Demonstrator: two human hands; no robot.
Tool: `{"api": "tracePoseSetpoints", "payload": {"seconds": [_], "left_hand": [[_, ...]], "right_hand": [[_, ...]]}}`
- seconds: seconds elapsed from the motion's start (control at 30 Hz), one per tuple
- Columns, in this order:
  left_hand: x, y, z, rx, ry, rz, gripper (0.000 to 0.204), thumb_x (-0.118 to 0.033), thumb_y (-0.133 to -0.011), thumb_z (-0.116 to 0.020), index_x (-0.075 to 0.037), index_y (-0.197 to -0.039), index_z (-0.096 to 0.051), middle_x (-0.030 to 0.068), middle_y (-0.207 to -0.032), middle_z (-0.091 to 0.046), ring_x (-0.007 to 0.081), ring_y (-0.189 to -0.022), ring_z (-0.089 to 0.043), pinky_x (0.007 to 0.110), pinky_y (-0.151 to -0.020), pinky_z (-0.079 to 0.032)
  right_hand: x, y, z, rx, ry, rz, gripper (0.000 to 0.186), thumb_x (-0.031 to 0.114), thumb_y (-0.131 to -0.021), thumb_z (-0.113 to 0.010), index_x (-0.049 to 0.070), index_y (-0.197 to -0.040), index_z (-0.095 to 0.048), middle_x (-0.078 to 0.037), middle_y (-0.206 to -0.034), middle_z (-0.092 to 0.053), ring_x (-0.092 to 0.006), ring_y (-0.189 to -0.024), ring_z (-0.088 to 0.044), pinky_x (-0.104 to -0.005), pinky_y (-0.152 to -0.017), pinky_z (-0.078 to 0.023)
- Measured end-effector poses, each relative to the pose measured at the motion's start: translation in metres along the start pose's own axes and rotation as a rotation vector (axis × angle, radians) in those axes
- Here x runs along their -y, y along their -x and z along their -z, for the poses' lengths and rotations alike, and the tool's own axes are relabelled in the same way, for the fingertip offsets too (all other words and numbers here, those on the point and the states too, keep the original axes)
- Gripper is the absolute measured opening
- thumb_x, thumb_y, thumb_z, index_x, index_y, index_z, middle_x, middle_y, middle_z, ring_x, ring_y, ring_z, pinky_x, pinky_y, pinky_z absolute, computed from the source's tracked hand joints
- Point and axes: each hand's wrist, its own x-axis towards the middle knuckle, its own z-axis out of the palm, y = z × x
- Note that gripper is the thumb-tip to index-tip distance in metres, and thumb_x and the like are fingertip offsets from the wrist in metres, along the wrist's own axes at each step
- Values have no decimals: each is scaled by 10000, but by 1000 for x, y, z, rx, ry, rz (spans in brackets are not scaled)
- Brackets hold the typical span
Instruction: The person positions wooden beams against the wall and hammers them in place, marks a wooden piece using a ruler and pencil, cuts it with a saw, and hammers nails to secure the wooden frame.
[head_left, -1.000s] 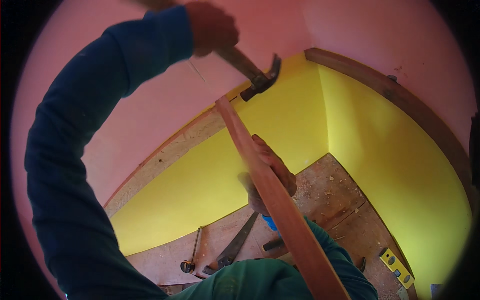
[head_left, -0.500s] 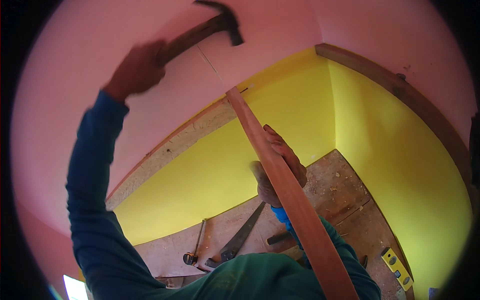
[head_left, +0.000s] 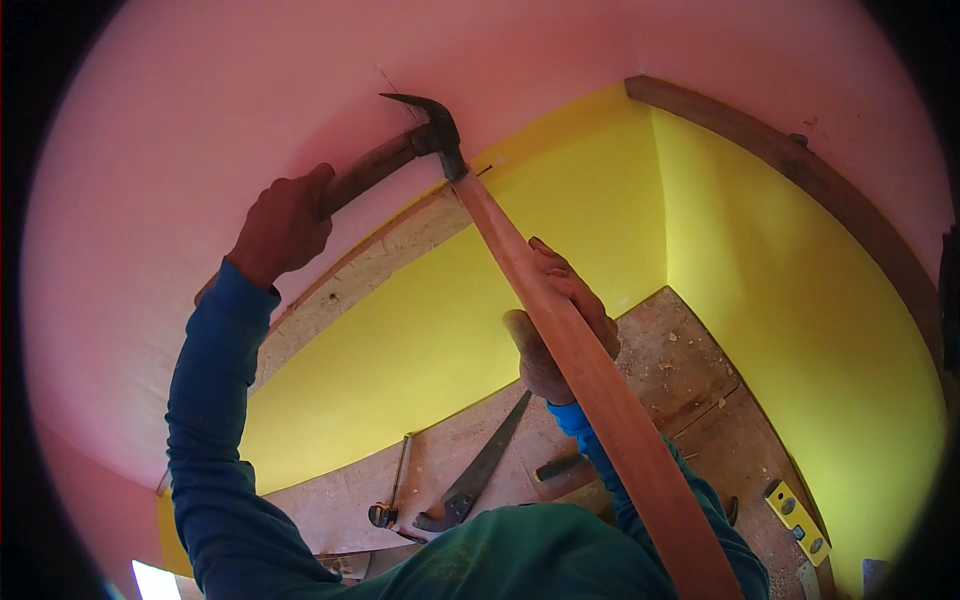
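Observation:
My left hand point(head_left: 285, 225) is closed around the wooden handle of a claw hammer point(head_left: 372, 178). The hammer's striking face meets the far end of a long reddish wooden plank point(head_left: 570, 330), its claw pointing left. My right hand point(head_left: 545, 365) grips the plank from behind, thumb on one side and fingers on the other. The plank slants from the lower right up to a wooden strip point(head_left: 365, 260) along the wall. A dark nail point(head_left: 486, 170) sticks out beside the plank's end.
A handsaw point(head_left: 480, 470), a tape measure point(head_left: 382, 514) with its blade out and a yellow spirit level point(head_left: 797, 522) lie on the dusty brown floor point(head_left: 690, 350) below. Yellow walls point(head_left: 560, 200) meet in a corner; a wooden beam point(head_left: 790, 150) runs along the right one.
My left hand has swung the hammer down from its raised position onto the plank's end. My right hand keeps its grip on the plank, almost unmoved.

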Motion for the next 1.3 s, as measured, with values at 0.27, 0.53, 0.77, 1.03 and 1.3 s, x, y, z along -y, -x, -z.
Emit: {"api": "tracePoseSetpoints", "payload": {"seconds": [0.27, 0.53, 0.77, 1.03, 1.3], "left_hand": [[-2, 0, -7, 49, -5, -6, 245, -64, -643, -496, -54, -882, -439, 199, -694, -537, 376, -648, -515, 440, -552, -416], [-3, -1, 5, 39, -48, 13, 271, -67, -634, -515, -97, -897, -457, 170, -708, -550, 359, -697, -523, 439, -600, -422], [-24, -41, 29, -57, -185, -206, 277, -51, -641, -510, -93, -912, -480, 159, -670, -542, 335, -647, -530, 419, -571, -426], [-111, -104, 87, 6, -469, -449, 232, -40, -623, -518, -83, -851, -530, 142, -752, -563, 303, -707, -548, 393, -610, -445], [-118, -126, 85, 239, -750, -739, 139, -68, -602, -501, -76, -725, -563, 123, -680, -568, 304, -667, -559, 400, -561, -451]], "right_hand": [[0, 1, 2, 36, -61, -44, 354, 67, -648, -644, -7, -941, -461, -206, -981, -492, -326, -981, -458, -401, -841, -377], [2, 1, 1, 48, -132, -68, 320, 17, -650, -598, -19, -940, -467, -217, -1005, -473, -330, -1007, -435, -408, -854, -363], [-4, -2, 8, 37, -78, -15, 360, 1, -627, -622, -7, -949, -462, -206, -992, -494, -316, -988, -458, -394, -840, -382], [-6, 7, 5, 63, -248, -90, 308, 13, -715, -522, -13, -1010, -435, -226, -1092, -416, -333, -1074, -367, -443, -907, -297], [-6, 9, 4, 59, -296, -87, 284, 34, -734, -504, -6, -1007, -441, -230, -1101, -410, -332, -1085, -354, -439, -907, -302]]}}
